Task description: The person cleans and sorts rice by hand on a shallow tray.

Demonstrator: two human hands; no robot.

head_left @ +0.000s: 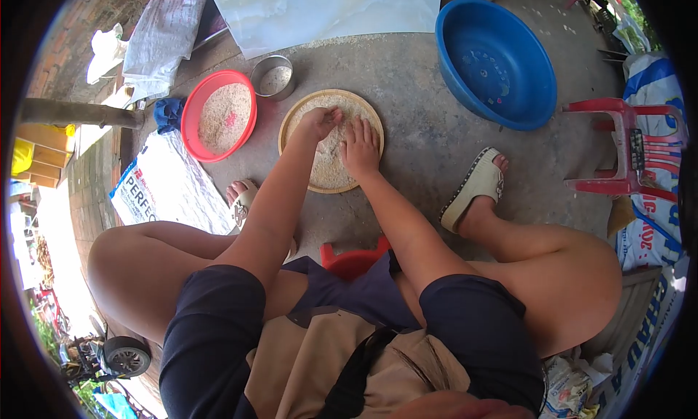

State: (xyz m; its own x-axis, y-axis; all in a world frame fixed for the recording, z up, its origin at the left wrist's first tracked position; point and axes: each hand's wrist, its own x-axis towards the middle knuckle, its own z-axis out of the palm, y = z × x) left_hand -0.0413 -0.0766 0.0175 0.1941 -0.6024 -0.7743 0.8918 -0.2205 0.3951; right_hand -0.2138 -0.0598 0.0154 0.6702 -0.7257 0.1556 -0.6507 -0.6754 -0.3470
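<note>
A round woven tray [333,189] with a tan rim lies on the floor between my feet, covered in pale grains [331,168]. My left hand [321,122] is over its upper left part, fingers curled inward; what they hold, if anything, is too small to make out. Flat on the grains at the right side of the tray rests my right hand [360,145], its fingers spread. To the left of the tray, a red basin [227,113] holds more of the pale grains. A metal bowl [274,78] with some grains in it stands between basin and tray.
A large blue basin [494,62] sits at the upper right, beside a red plastic chair [625,146]. White printed sacks [171,182] lie at the left. A pale marbled panel [327,12] is at the top. Part of a red stool [354,259] shows beneath me.
</note>
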